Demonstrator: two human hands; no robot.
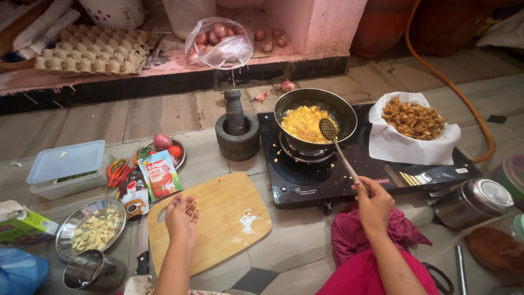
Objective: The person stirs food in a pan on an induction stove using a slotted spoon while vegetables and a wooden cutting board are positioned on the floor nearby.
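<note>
My right hand grips the handle of a metal slotted spoon whose round head rests in a dark wok of yellow scrambled egg. The wok sits on a black glass gas stove. My left hand lies open, fingers apart, on the left part of a wooden cutting board and holds nothing. A white smear marks the board's right side.
A stone mortar and pestle stands left of the stove. A paper-lined bowl of fried pieces sits on the stove's right. Left of the board: red sauce pouch, steel plate of sliced pieces, steel cup, plastic box, chillies.
</note>
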